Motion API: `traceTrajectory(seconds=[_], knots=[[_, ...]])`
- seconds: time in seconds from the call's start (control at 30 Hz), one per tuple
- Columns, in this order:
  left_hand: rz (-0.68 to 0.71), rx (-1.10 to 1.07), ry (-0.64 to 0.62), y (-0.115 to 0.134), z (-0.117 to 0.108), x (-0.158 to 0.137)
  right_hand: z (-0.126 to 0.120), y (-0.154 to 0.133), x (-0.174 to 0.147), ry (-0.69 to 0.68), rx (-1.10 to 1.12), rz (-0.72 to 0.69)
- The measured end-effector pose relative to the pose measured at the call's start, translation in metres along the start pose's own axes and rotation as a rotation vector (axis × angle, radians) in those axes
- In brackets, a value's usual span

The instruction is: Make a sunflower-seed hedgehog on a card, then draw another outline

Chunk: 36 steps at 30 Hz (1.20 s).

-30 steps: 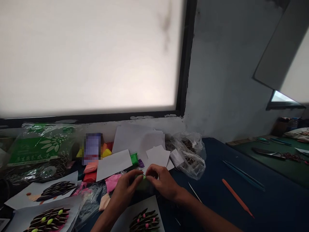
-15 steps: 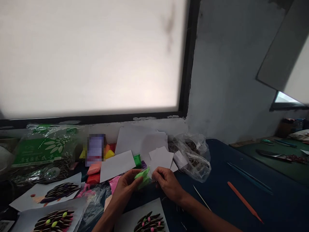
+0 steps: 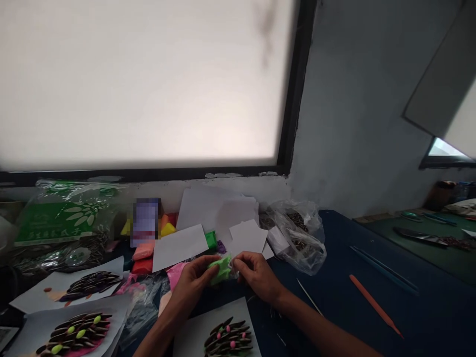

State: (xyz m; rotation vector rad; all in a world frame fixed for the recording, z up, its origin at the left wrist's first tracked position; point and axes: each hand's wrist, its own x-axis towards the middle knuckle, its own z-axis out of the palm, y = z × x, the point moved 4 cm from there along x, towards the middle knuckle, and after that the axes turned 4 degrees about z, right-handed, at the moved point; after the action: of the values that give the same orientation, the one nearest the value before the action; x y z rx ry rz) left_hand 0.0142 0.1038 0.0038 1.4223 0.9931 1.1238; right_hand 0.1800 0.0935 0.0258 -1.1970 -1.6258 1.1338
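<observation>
Your left hand point(image 3: 197, 275) held the green packet point(image 3: 222, 270), while your right hand point(image 3: 258, 276) pinched its edge at three o'clock; the packet lay at twelve o'clock from the seed-studded card point(image 3: 191, 337).

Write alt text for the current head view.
A person's left hand holds a bright green lump while the right hand pinches its clear plastic wrapper, above a dark blue table. Below lies a white paper sheet bearing dark, slender seeds and pink dots; a slim orange tool lies to the right.
</observation>
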Motion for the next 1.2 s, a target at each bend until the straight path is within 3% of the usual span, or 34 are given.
traceTrajectory(seconds=[0.47, 1.2], knots=[[0.015, -0.009, 0.004, -0.002, 0.002, 0.000, 0.000, 0.000, 0.002, -0.081, 0.095, 0.040], [0.026, -0.020, 0.049, -0.002, 0.004, 0.000, 0.000, 0.008, 0.003, -0.069, 0.144, 0.061]])
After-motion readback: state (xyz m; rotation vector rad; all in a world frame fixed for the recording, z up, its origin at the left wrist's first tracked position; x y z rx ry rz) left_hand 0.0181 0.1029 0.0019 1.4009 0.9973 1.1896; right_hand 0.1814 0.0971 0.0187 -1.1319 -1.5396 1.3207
